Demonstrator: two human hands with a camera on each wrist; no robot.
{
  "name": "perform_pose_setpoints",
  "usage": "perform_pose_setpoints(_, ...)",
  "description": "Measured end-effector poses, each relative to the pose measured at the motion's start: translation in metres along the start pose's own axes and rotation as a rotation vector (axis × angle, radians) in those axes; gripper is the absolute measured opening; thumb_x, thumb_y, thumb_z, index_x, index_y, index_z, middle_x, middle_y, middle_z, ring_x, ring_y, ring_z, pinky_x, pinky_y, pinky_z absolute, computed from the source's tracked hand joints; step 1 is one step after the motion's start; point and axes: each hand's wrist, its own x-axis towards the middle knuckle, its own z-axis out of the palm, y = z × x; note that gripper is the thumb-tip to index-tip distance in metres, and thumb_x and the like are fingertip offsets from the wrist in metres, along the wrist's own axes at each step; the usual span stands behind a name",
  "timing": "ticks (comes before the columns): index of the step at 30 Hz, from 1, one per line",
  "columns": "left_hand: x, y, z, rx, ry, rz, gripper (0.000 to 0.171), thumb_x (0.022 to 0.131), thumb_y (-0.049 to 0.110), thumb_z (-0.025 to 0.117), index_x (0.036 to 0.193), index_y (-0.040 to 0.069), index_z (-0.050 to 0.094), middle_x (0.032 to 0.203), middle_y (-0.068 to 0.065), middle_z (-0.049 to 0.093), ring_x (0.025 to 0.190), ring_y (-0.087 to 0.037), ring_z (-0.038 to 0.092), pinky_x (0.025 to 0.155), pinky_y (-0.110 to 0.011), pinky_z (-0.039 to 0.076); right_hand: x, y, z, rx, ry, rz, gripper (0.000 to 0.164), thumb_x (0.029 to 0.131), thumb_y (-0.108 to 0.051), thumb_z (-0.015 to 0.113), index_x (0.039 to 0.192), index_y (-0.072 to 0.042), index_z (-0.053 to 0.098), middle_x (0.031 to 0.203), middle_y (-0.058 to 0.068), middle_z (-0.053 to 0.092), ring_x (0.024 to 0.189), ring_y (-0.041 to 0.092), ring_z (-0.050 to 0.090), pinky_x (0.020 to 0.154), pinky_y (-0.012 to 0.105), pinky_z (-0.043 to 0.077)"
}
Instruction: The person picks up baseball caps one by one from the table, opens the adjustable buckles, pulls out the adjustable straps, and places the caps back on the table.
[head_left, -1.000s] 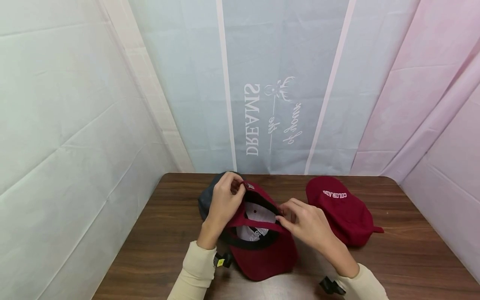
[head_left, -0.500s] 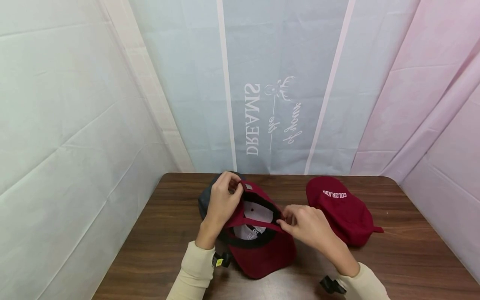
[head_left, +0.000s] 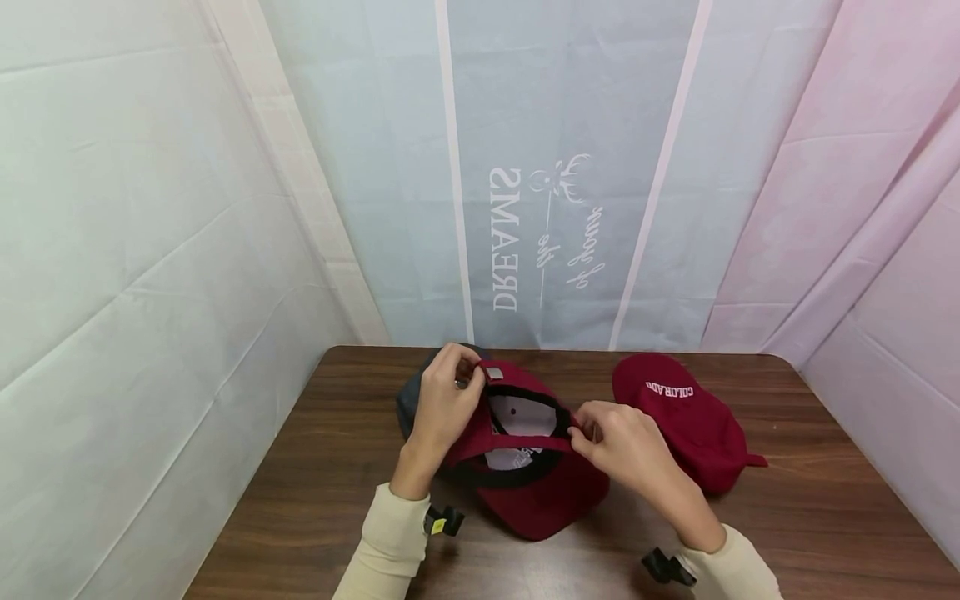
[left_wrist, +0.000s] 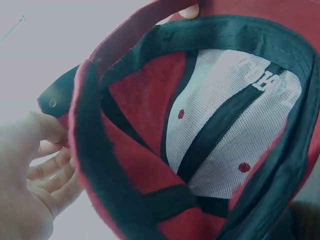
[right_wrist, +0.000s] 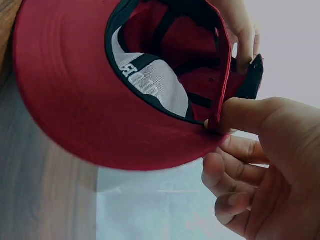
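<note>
A maroon baseball cap [head_left: 546, 507] is held with its opening toward me and its brim toward the front of the table. Inside it show a dark sweatband [left_wrist: 220, 32] and white mesh [left_wrist: 215, 125] behind embroidered lettering. My left hand [head_left: 444, 400] pinches the cap's back edge at the far left. With thumb and fingers, my right hand [head_left: 626, 442] pinches the right end of the narrow maroon strap [right_wrist: 223, 65], which crosses the opening. A dark blue-grey cap [head_left: 412, 400] lies behind my left hand, partly hidden.
A second maroon cap [head_left: 701, 433], lettered COLORADO, lies on the right of the brown wooden table [head_left: 810, 517]. A printed cloth backdrop [head_left: 570, 100] hangs behind the table's far edge, with pale cloth walls at both sides.
The held cap has turned slightly, its brim moving right and a little away from me. My right hand has moved slightly right along with it; both hands keep their grip.
</note>
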Motion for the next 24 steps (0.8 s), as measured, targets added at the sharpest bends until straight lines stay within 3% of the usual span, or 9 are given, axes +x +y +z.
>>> perform_pose_setpoints(6, 0.0, 0.003, 0.001, -0.004, 0.025, 0.02, 0.001, 0.097, 0.0, 0.065, 0.098, 0.0, 0.065, 0.093, -0.011, 0.066, 0.075, -0.018, 0.067, 0.064, -0.025, 0.057, 0.002, 0.004, -0.004, -0.015, 0.068, -0.03, 0.022, 0.08, -0.01, 0.088, 0.079, -0.022, 0.07, 0.066, -0.015, 0.057, 0.059, -0.005, 0.048, 0.05, 0.019, 0.04)
perform_pose_setpoints(12, 0.0, 0.004, 0.002, 0.018, 0.058, 0.063, 0.017, 0.09, -0.008, 0.069, 0.097, 0.007, 0.066, 0.092, -0.006, 0.066, 0.074, -0.016, 0.065, 0.061, -0.024, 0.054, 0.004, 0.007, -0.008, -0.028, 0.169, -0.089, 0.025, 0.077, -0.007, 0.088, 0.077, -0.021, 0.068, 0.068, -0.011, 0.057, 0.06, -0.003, 0.047, 0.05, 0.019, 0.039)
perform_pose_setpoints(15, 0.0, 0.005, 0.002, 0.037, 0.069, 0.083, 0.017, 0.091, -0.007, 0.069, 0.097, 0.009, 0.066, 0.092, -0.007, 0.067, 0.075, -0.016, 0.064, 0.061, -0.025, 0.053, 0.005, 0.008, -0.009, -0.031, 0.21, -0.115, 0.027, 0.077, -0.005, 0.087, 0.076, -0.021, 0.065, 0.068, -0.01, 0.055, 0.06, -0.002, 0.045, 0.05, 0.019, 0.038)
perform_pose_setpoints(24, 0.0, 0.004, 0.002, 0.014, 0.058, 0.15, 0.018, 0.091, -0.012, 0.067, 0.098, 0.004, 0.068, 0.094, -0.01, 0.067, 0.077, -0.017, 0.064, 0.066, -0.029, 0.057, 0.007, 0.012, -0.011, -0.055, 0.287, -0.15, 0.03, 0.076, -0.003, 0.085, 0.073, -0.021, 0.062, 0.07, -0.011, 0.05, 0.061, -0.003, 0.041, 0.05, 0.017, 0.034)
